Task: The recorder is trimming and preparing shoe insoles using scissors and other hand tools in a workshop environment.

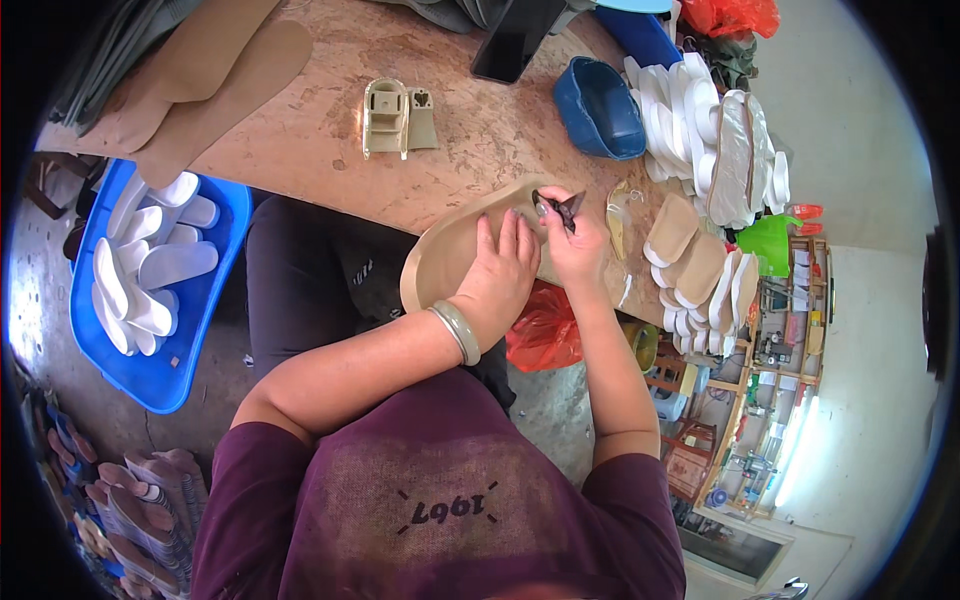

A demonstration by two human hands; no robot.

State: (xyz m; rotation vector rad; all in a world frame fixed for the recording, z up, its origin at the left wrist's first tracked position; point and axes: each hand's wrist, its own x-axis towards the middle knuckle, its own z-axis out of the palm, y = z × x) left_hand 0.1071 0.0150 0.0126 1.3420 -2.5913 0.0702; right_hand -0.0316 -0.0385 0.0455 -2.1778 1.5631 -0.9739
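Note:
A tan, foot-shaped sole piece (432,260) lies at the near edge of the wooden table, partly overhanging it. My left hand (498,278) rests flat on it with fingers stretched out, a pale bangle (458,333) round the wrist. At the piece's far right end, my right hand (577,248) is closed round a small dark tool (568,206). Its tip is by the rim of the piece; its exact kind cannot be made out. Just right of that hand, a thin pale curved scrap (617,222) lies on the table.
A cream plastic holder (386,118), a dark phone (517,42) and a blue tub (600,108) stand farther back. Stacked soles (700,262) line the right side. A blue crate (160,372) of white soles sits at left. A red bag (545,328) hangs below the edge.

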